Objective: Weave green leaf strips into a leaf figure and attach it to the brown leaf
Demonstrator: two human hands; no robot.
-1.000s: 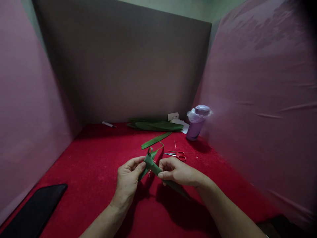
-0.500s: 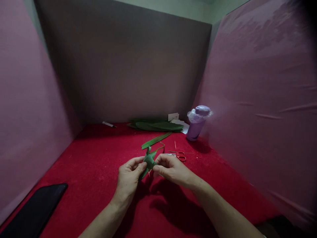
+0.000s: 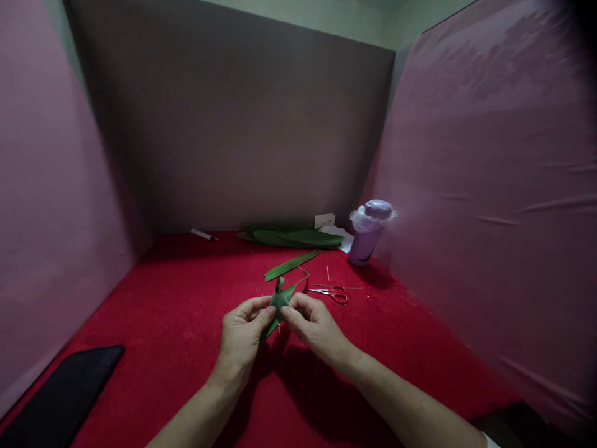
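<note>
Between my two hands is a folded green leaf, with a curled loop standing at its top and a pointed end hanging below. My left hand pinches its left side, thumb in front and fingers behind. From the right, my right hand presses its thumb on the leaf's front, with the fingers curled behind it. A thin pale tip shows under the leaf. Just beyond the hands lie a cut leaf strip, a thin curved stem and red-handled scissors with the blades a little apart.
A pile of long green leaves lies at the back beside white paper cards. A purple cup with a plastic-wrapped top stands at the back right. A syringe lies back left, a toothpick-like stick near the scissors, a black flat object front left.
My right hand has moved slightly left and in onto the leaf's front; the leaf flap it held out to the right is now folded in. The scissors show more fully.
</note>
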